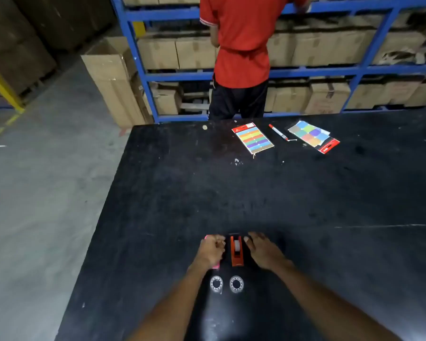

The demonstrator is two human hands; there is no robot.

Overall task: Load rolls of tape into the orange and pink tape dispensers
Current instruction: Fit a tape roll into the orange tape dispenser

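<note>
An orange tape dispenser stands on the black table near its front, with a whitish roll showing in its slot. Just left of it is a pink tape dispenser, mostly hidden under my left hand, whose fingers are curled on it. My right hand lies flat, fingers spread, on the table just right of the orange dispenser. Two clear tape rolls lie side by side on the table in front of the dispensers, between my forearms.
At the table's far side lie a pack of coloured strips, a red marker and a pack of coloured squares. A person in a red shirt stands beyond the table at blue shelving holding cardboard boxes.
</note>
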